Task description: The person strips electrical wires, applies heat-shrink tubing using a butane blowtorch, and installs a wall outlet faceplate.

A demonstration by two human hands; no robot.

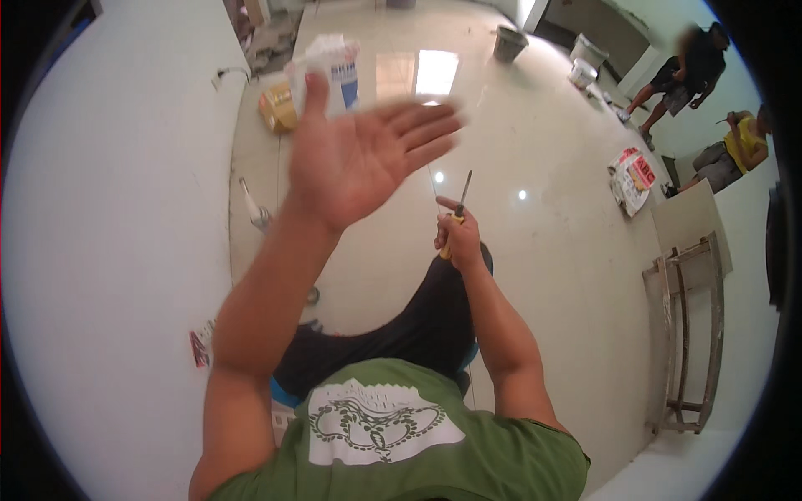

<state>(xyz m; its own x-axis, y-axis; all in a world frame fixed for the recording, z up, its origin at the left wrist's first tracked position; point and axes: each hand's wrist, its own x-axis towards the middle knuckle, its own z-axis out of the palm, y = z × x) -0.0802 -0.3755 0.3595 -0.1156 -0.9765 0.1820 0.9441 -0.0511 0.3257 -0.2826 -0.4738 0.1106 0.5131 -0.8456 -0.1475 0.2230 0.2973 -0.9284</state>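
My left hand (355,159) is raised in front of me with its palm showing and fingers stretched out, slightly blurred. Nothing is in it. Lower and to the right, my right hand (459,234) is closed around the yellow-and-black handle of a screwdriver (465,190). Its thin metal shaft points up and away from me, with one finger extended beside it. Behind my left hand stands a white bucket (341,79) with printed labels, partly hidden by the thumb. A cardboard box (276,108) sits beside that bucket.
Left of me runs a white wall (125,234), with a bottle-like object (253,204) at its foot. On the glossy tiled floor (551,275) are a dark bucket (509,43), a red-and-white sack (631,179) and a wooden trestle (689,334). Two people (693,71) are at the far right.
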